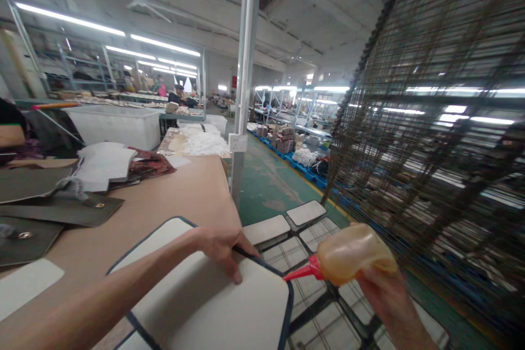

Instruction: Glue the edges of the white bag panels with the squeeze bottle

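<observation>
A white panel with a dark blue edge (213, 303) lies at the table's right side, over a second similar panel. My left hand (223, 246) grips its far edge, thumb on the white face and fingers over the rim. In my right hand (381, 279) is a squeeze bottle (355, 254) of amber colour, tilted so its red nozzle points left. The nozzle's tip touches or nearly touches the panel's right corner. Most fingers of my right hand are hidden behind the bottle.
Dark grey flat pieces (82, 209) and white sheets (104, 164) lie on the brown table (184, 186) at left. A metal post (241, 93) stands beyond its edge. At right are a wire rack (410, 120) and white panels on wire mesh (307, 212).
</observation>
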Motion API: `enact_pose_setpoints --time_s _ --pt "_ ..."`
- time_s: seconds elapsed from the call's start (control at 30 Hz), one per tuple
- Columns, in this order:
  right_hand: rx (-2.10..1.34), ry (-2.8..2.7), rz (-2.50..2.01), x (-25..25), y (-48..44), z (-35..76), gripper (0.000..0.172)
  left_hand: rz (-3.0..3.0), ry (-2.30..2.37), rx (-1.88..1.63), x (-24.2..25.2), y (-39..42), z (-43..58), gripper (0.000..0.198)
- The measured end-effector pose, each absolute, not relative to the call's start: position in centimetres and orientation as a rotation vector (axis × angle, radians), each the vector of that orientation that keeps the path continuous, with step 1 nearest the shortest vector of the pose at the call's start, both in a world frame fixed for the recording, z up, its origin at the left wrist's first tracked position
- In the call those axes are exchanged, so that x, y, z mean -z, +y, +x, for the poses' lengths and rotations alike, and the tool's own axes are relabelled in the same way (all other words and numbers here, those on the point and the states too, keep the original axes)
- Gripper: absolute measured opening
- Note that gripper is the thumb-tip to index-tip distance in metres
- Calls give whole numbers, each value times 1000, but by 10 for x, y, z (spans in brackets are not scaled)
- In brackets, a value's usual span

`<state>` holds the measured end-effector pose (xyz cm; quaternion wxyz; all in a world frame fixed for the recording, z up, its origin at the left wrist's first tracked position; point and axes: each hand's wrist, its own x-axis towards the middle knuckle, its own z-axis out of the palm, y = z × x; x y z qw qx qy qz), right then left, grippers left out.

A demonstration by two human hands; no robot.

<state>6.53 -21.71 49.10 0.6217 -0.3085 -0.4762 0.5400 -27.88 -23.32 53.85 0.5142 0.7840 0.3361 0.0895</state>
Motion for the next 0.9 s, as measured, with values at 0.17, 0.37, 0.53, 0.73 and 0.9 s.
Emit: enact_pose_setpoints --time_s 0.17,0.37,0.53,0.73,0.9 --pt "-1254 -1066 -712 -497 -229 61 65 1906 796 -199 -534 -231 -283 66" --pt "-1224 -987 -719 -483 -233 64 69 1886 862 -230 -534 -235 -289 63" --pt "-1129 -929 -709 -478 -229 59 65 1837 860 -286 -530 -238 -294 61" --pt "-1069 -926 -697 -472 -232 55 61 1729 862 -348 -523 -241 -299 55" --pt "-1092 -912 -683 -470 -241 53 65 1648 864 -372 -516 -240 -303 52"
